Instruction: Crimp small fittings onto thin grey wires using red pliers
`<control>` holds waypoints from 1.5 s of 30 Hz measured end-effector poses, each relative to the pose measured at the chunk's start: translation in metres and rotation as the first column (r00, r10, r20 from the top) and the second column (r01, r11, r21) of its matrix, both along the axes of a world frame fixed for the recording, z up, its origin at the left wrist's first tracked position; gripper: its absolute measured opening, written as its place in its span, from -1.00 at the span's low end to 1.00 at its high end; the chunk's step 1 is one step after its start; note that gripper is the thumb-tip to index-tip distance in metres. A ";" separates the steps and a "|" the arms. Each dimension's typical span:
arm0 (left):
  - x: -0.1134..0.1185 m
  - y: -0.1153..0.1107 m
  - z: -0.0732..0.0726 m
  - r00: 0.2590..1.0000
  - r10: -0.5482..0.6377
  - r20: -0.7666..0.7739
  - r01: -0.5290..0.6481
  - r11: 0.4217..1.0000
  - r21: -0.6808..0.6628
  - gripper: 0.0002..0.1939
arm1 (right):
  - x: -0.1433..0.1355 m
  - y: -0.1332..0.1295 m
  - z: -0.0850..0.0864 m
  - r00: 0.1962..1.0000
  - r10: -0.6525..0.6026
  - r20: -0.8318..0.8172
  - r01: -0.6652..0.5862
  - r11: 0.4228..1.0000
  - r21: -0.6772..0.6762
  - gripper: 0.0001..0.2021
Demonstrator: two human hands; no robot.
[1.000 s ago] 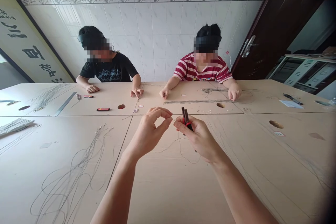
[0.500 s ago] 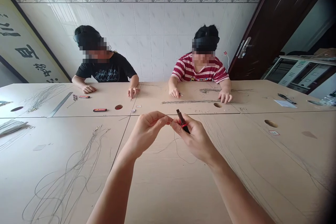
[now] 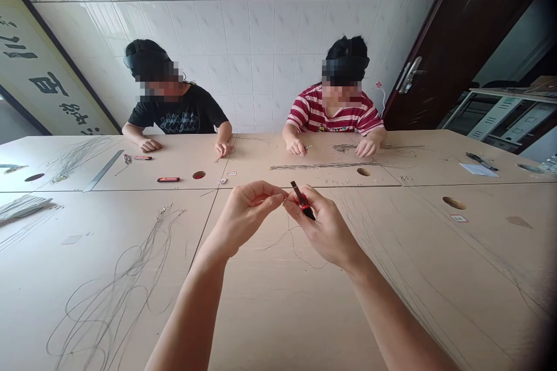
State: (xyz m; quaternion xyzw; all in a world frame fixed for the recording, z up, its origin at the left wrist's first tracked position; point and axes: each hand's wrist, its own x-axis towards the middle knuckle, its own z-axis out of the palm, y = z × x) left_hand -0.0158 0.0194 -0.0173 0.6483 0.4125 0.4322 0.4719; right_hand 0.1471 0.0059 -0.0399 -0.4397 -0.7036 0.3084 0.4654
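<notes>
My left hand (image 3: 250,214) is closed in a pinch, thumb against fingers, on a thin cord. Its fingertips meet those of my right hand (image 3: 319,226) above the table; what small piece sits between them is too small to make out. From there the cord (image 3: 293,246) hangs down and curls on the tabletop. Wrapped in my right hand is a slim black-and-red tool (image 3: 300,196), its narrow dark end pointing up and away; its exact kind is unclear. My right thumb and forefinger also press together at the cord.
A loose bundle of looped cords (image 3: 130,278) lies on the left of the table (image 3: 270,324). Two people sit opposite, their hands on the table. Near them are a red-and-black item (image 3: 168,179), a steel ruler (image 3: 104,170), a cord bundle (image 3: 313,166) and a round hole (image 3: 454,203).
The view has shifted slightly. My hands stay together in nearly the same pose, with the left fingers slightly readjusted. Across the table, the hands of the person in the striped shirt have moved a little.
</notes>
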 end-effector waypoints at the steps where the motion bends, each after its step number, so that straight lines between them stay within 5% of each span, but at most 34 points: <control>1: 0.000 0.000 0.000 1.000 -0.002 0.009 0.002 1.000 0.002 -0.81 | 0.000 0.000 0.000 1.000 -0.001 0.002 0.001 1.000 0.001 -0.74; 17: 0.001 0.000 0.000 0.996 -0.033 0.086 0.035 0.999 -0.027 -0.84 | 0.000 0.000 0.000 1.000 -0.012 0.010 0.012 1.000 0.024 -0.78; 33: 0.003 -0.001 0.002 0.989 -0.039 0.140 0.040 0.999 -0.007 -0.85 | -0.001 -0.003 0.003 0.985 -0.018 -0.172 0.007 0.998 -0.066 -0.78; 45: 0.004 0.001 0.000 0.988 -0.024 0.150 0.033 0.998 -0.058 -0.88 | 0.000 -0.001 0.000 0.994 -0.045 -0.104 0.040 0.998 -0.052 -0.79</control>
